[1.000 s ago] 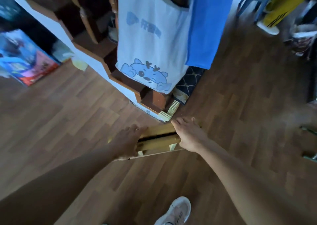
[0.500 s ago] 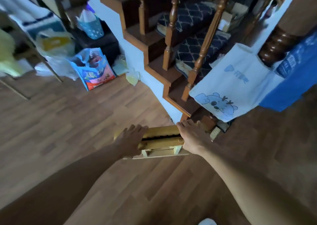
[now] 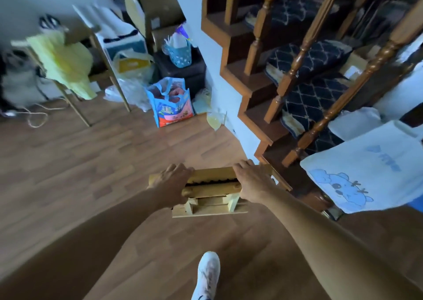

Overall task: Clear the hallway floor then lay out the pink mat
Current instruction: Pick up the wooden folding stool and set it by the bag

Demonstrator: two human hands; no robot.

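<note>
Two bare hands carry a small wooden stool (image 3: 211, 191) above the wood-plank floor (image 3: 91, 173) in the head view — the left hand (image 3: 170, 185) clasps its left end with fingers curled over the far edge, and the right hand (image 3: 253, 181) clasps the right end the same way. The stool is pale yellow wood with a slot across its top and its legs and a lower board showing beneath, on the near side; whether it touches the floor I cannot tell. It sits just in front of the bottom step of a dark wooden staircase (image 3: 263, 98), whose treads wear navy patterned step mats (image 3: 313, 100) behind turned balusters (image 3: 299, 54). A white tote bag (image 3: 370, 169) printed with a blue cartoon animal hangs at the right, near the stair foot. One white sneaker (image 3: 207, 276) shows at the bottom edge, below the stool. Against the far wall to the left of the stairs stand a colourful shopping bag (image 3: 170, 104), a blue basket (image 3: 179, 53) on a dark box, white plastic bags and a chair (image 3: 100, 54) draped with a yellow cloth (image 3: 64, 64). A loose cord (image 3: 37, 116) lies on the floor beside the chair legs. No pink mat is in sight.
</note>
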